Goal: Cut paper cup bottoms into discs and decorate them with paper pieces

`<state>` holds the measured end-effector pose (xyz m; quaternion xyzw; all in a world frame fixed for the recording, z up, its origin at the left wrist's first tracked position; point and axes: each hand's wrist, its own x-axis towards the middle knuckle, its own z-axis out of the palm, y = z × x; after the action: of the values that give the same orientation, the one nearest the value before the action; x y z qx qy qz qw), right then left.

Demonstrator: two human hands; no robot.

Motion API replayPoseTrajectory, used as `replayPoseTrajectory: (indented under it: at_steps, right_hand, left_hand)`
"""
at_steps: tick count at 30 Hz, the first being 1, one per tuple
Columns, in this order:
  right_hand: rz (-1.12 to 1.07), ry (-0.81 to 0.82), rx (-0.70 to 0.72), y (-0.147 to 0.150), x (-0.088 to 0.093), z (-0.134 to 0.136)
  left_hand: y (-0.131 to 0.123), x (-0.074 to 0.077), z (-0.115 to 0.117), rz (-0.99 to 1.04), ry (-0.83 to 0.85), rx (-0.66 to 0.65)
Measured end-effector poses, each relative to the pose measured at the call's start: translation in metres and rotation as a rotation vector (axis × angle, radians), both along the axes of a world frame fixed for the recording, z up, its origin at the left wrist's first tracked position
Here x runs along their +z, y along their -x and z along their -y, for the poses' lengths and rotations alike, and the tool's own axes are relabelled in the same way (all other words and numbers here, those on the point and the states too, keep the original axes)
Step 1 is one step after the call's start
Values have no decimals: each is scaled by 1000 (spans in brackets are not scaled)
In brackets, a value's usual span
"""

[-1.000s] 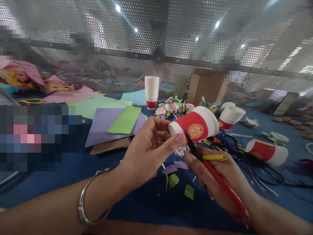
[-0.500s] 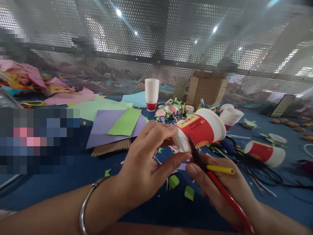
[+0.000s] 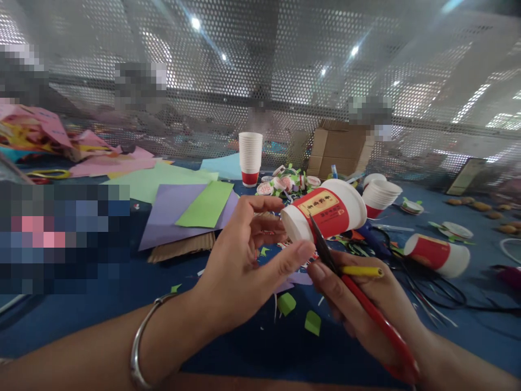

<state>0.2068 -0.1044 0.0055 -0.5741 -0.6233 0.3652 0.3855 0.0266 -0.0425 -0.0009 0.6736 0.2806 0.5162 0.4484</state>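
My left hand [image 3: 244, 255] holds a red and white paper cup [image 3: 325, 210] on its side by the base, fingers curled round the bottom and thumb stretched toward the blades. My right hand [image 3: 362, 304] is closed on red-handled scissors [image 3: 358, 296], whose dark blades [image 3: 319, 241] point up against the cup's base rim. A yellow stick [image 3: 360, 270] lies across my right fingers.
A blue table [image 3: 122, 309] carries purple and green paper sheets [image 3: 191, 209], a stack of cups [image 3: 249, 157], more cups [image 3: 380, 195], a fallen cup [image 3: 437, 254], paper scraps [image 3: 299, 315], cut cup bottoms [image 3: 287, 182], black cables [image 3: 439, 288] and a cardboard box [image 3: 344, 146]. A perforated screen stands behind.
My left hand has turned the cup, so a yellow label now faces up instead of the round emblem. The scissors stay at the cup's base rim.
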Motion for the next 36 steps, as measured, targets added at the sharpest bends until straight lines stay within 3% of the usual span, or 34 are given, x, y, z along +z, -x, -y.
replayPoseTrajectory:
  at_steps: [3, 15, 20, 26, 29, 31, 36]
  right_hand:
    - [43, -3, 1, -1, -1, -3]
    - [121, -40, -18, 3, -1, 0]
    - [153, -16, -3, 2, -4, 3]
    - [55, 72, 12, 2, -5, 1]
    - [38, 95, 28, 1, -4, 0]
    - [41, 80, 23, 1, -2, 0]
    - [53, 30, 7, 1, -2, -2]
  left_hand:
    - [-3, 2, -2, 51, 199, -107]
    - [-4, 9, 1, 139, 194, -86]
    - [3, 2, 5, 26, -23, -75]
    - [13, -4, -5, -305, -638, 165]
    - [15, -1, -6, -408, -808, 237]
    - [13, 0, -4, -353, -719, 214]
    - [4, 3, 0, -13, 13, 14]
